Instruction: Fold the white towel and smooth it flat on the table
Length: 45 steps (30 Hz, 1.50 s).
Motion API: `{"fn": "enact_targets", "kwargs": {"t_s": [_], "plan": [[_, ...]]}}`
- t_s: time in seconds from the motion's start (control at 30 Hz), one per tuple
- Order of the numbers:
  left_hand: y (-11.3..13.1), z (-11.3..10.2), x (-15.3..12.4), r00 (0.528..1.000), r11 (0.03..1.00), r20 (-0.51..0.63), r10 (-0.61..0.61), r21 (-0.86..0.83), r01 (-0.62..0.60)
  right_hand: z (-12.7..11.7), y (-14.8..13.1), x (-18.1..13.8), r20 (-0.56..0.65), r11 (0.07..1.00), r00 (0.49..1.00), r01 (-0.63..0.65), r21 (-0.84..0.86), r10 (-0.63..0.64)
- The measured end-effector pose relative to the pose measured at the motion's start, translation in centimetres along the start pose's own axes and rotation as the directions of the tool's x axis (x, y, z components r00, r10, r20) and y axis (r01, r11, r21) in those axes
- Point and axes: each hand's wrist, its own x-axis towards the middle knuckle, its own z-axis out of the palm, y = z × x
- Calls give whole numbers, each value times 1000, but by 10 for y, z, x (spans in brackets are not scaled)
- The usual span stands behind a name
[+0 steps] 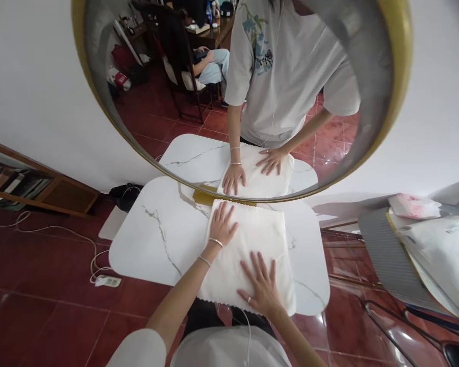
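A white cloth with a scalloped edge (248, 229) lies spread flat over the middle of a white marble-patterned table (145, 244). On the cloth's upper left part rests my left hand (222, 227), palm down, fingers stretched out; two bracelets circle its wrist. My right hand (262, 285) presses flat on the lower right part with its fingers spread, and a ring shows on it. Neither hand grips anything. Beyond the cloth stands a large round mirror with a gold frame (396, 76), its gold base (204, 196) partly covered by the mirror's lower rim.
Right of the table, a grey ridged chair (386, 255) carries a white bag (443, 250). A power strip (107, 281) and its cable lie on the red tiled floor at left, near a wooden bookshelf (65, 193). The mirror reflects a seated person (214, 66).
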Motion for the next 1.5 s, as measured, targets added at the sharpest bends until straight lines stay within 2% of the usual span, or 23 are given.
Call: {"fn": "enact_targets", "kwargs": {"t_s": [0.2, 0.3, 0.4, 0.53, 0.67, 0.8, 0.93, 1.13, 1.33, 1.43, 1.5], "plan": [[-100, -38, -10, 997, 996, 8, -82, 34, 82, 18, -76, 71, 16, 999, 999, 35, 30, -35], [-133, -50, -13, 993, 992, 14, -121, 48, 121, 26, -106, 94, 6, 999, 999, 37, 22, -37], [-134, -49, -11, 997, 999, 63, -38, 24, 36, 30, -113, 95, -13, 1000, 1000, 6, -13, -6], [-95, -32, -1, 983, 990, 129, 131, -62, -123, 30, -94, 70, -37, 995, 997, -73, -75, 71], [-54, -12, 7, 970, 972, 107, 217, -119, -204, 26, -72, 44, -70, 985, 990, -129, -111, 122], [-44, -5, 11, 965, 961, 106, 242, -163, -223, 23, -69, 39, -84, 980, 986, -155, -124, 145], [-65, -17, 9, 962, 958, 119, 246, -178, -223, 26, -86, 49, -71, 981, 988, -147, -127, 138], [-113, -42, 2, 961, 968, 155, 228, -143, -206, 38, -127, 77, -60, 987, 992, -114, -115, 107], [-162, -60, -3, 983, 989, 121, 138, -75, -129, 44, -170, 105, -63, 992, 994, -94, -87, 89], [-180, -78, -21, 987, 992, 108, 121, -44, -117, 46, -184, 116, -52, 995, 996, -80, -67, 76], [-188, -93, -48, 985, 994, 128, 112, -22, -110, 47, -190, 122, -53, 996, 996, -75, -55, 72]]}}
